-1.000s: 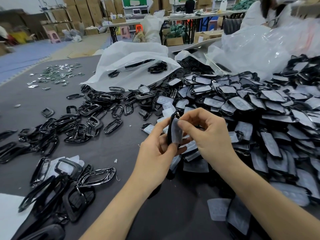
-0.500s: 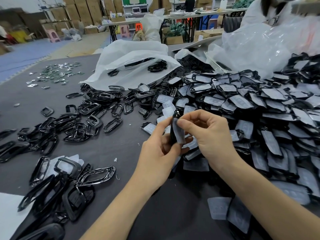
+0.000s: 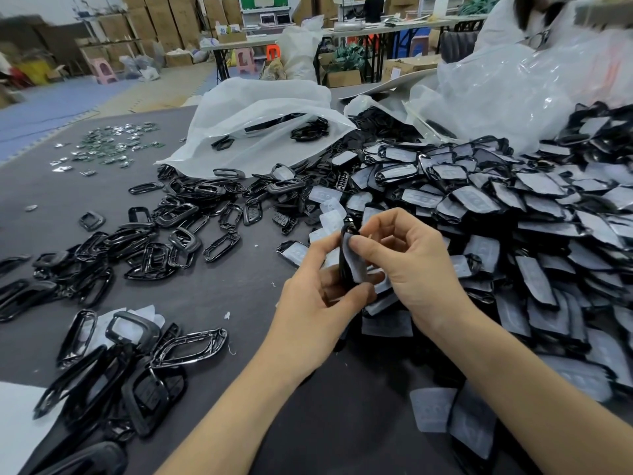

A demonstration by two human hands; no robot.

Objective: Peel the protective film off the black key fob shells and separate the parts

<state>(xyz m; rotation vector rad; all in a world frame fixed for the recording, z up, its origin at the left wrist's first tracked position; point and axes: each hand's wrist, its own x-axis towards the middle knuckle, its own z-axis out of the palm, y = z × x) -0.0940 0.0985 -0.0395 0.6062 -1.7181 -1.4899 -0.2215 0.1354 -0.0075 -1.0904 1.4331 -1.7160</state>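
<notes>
Hands meet above a dark grey table (image 3: 212, 296), working on one black key fob shell (image 3: 343, 265) held upright and edge-on to my camera. My left hand (image 3: 308, 310) grips the shell, its thumb curled against the lower end and the forefinger over the top. My right hand (image 3: 411, 265) pinches the pale grey protective film (image 3: 358, 265) between thumb and forefinger at the upper corner, with the other fingers loosely curled behind. The film has come away at its upper part. I cannot tell how much of the lower part clings to the shell.

Right of the held shell and behind it rises a large heap of film-covered shells (image 3: 496, 228), each showing its grey film face. I judge these to be the work left, and there are a great many. Left of the held shell lies a spread of bare black frames (image 3: 178, 231), and nearer me on that same side is a second pile of frames (image 3: 113, 365). These look like parts already separated. Below and right of the held shell lie a few loose film pieces (image 3: 431, 409).

Behind the held shell sits an open white plastic bag (image 3: 260, 118) with a few black parts inside. Far left of it is a scatter of small shiny pieces (image 3: 113, 145), too small to name.

By my reckoning the job is only partly done, with this one shell in mid-peel.
</notes>
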